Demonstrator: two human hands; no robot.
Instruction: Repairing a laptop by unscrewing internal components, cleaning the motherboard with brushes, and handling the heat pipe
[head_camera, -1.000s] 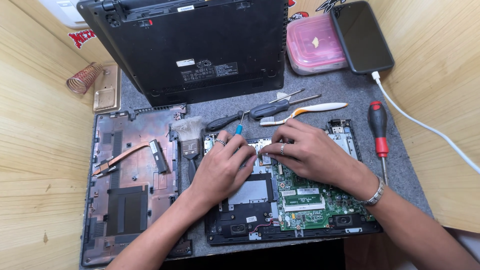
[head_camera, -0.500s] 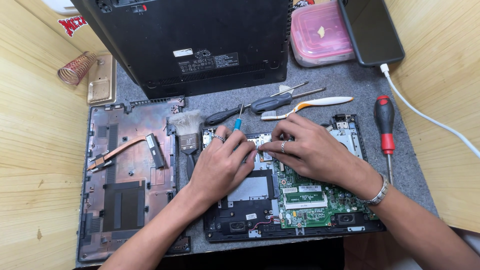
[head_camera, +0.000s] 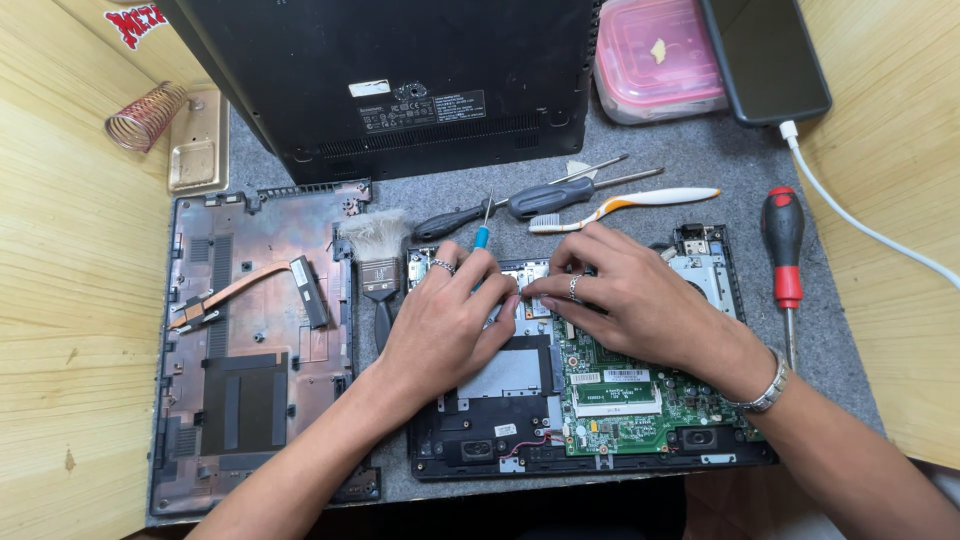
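2 laptops' worth of parts cover the grey mat (head_camera: 700, 160): a closed black laptop (head_camera: 400, 80) lies at the far edge, and a removed bottom cover (head_camera: 250, 350) lies inner side up on the left. Right of it sits the opened laptop chassis (head_camera: 590, 400) with its green motherboard (head_camera: 640, 390) exposed. Both hands meet over the board's upper middle. The left hand (head_camera: 440, 320) is closed around a small blue-handled screwdriver (head_camera: 483, 232), its shaft sticking up above the knuckles. The right hand (head_camera: 630, 295) presses its curled fingertips on the board just beside, holding nothing I can make out. Behind them lie 2 grey-handled screwdrivers (head_camera: 560, 195), a toothbrush (head_camera: 630, 205) and a paintbrush (head_camera: 378, 260); a red screwdriver (head_camera: 783, 250) lies to the right
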